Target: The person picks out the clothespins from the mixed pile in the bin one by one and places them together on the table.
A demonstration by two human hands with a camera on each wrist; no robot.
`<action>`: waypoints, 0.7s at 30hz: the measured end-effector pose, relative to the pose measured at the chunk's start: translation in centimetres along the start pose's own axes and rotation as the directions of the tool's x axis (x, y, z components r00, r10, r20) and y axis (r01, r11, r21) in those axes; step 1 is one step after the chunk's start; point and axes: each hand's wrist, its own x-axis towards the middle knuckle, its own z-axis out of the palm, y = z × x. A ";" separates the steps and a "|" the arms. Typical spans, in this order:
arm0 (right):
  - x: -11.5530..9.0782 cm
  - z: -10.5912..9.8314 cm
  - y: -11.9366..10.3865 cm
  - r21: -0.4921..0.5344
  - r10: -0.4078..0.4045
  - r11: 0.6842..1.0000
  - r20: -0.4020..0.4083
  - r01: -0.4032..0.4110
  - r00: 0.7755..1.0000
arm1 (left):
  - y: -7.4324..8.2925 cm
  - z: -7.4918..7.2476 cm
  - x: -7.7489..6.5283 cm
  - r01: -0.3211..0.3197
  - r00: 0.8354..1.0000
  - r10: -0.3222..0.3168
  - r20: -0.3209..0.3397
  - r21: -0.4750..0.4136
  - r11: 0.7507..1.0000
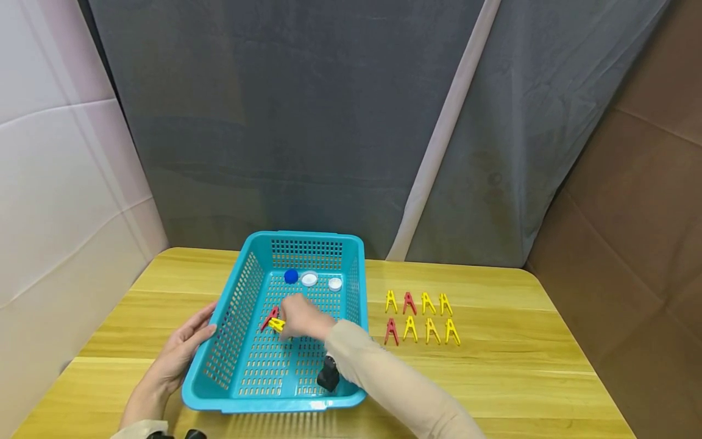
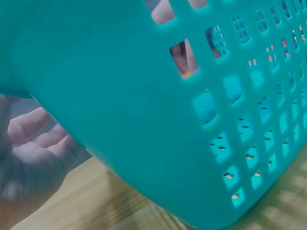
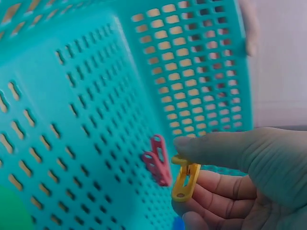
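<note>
My right hand (image 1: 304, 317) is inside the blue plastic basket (image 1: 364, 292) and pinches a yellow clothespin (image 3: 184, 184) between thumb and fingers, just above the basket floor. Right beside it a red clothespin (image 3: 158, 163) lies on the slotted floor. My left hand (image 1: 178, 347) holds the basket's left rim from outside, with its thumb at the edge; in the left wrist view the wall hides part of its fingers. Toward the basket's far end lie a blue cap (image 1: 291, 276), a white cap (image 1: 309, 278) and a smaller white cap (image 1: 335, 284).
On the wooden table (image 1: 510, 366), right of the basket, yellow clothespins (image 1: 431, 331) and red clothespins (image 1: 391, 331) stand in two rows. A green object (image 3: 12, 208) shows at the edge of the right wrist view. Grey cloth (image 1: 329, 134) hangs behind the table.
</note>
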 end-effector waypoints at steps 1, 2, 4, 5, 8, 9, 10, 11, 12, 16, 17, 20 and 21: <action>-0.1 -0.3 0.1 0.023 0.005 1.000 -0.007 -0.005 1.000 | 0.0 0.0 0.0 -0.002 1.000 0.002 0.005 -0.001 1.000; -0.1 -0.5 0.2 0.047 0.009 0.999 -0.017 -0.009 1.000 | 0.0 0.0 0.0 -0.003 1.000 0.003 0.008 -0.004 1.000; -0.4 -1.1 0.5 0.072 0.020 0.997 -0.045 -0.017 0.999 | 0.0 0.0 0.0 -0.003 1.000 0.003 0.014 -0.010 1.000; -0.5 -1.4 0.6 0.089 0.028 0.996 -0.057 -0.023 0.998 | 0.0 0.0 0.1 -0.003 1.000 0.003 0.015 -0.011 1.000; -0.9 -2.3 1.2 0.134 0.049 0.990 -0.091 -0.037 0.995 | 0.0 -0.1 0.0 -0.002 1.000 0.002 0.016 -0.013 1.000; -1.1 -2.6 1.4 0.144 0.057 0.989 -0.104 -0.041 0.993 | 0.0 -0.1 0.0 -0.001 1.000 0.001 0.016 -0.013 1.000; -1.2 -2.9 1.6 0.153 0.062 0.987 -0.115 -0.044 0.991 | 0.0 -0.1 0.0 0.000 1.000 0.000 0.016 -0.012 1.000; -1.4 -3.2 1.8 0.170 0.065 0.985 -0.124 -0.043 0.990 | 0.0 -0.1 0.0 -0.001 1.000 0.001 0.016 -0.012 1.000; -1.6 -3.5 2.0 0.179 0.071 0.983 -0.134 -0.046 0.989 | 0.0 -0.1 0.0 0.000 1.000 0.001 0.016 -0.012 1.000; -2.3 -4.6 2.8 0.218 0.081 0.975 -0.175 -0.042 0.981 | -0.1 -0.1 0.0 -0.002 1.000 0.002 0.021 -0.021 1.000; -2.5 -4.9 3.0 0.230 0.085 0.972 -0.185 -0.041 0.979 | -0.1 -0.1 0.0 -0.002 1.000 0.003 0.023 -0.024 1.000; -3.0 -5.6 3.6 0.256 0.099 0.966 -0.213 -0.042 0.972 | -0.2 -0.1 0.0 -0.005 1.000 0.005 0.026 -0.031 1.000; -3.2 -5.9 3.8 0.259 0.102 0.965 -0.222 -0.042 0.970 | -0.2 -0.1 0.1 -0.005 1.000 0.006 0.026 -0.031 0.999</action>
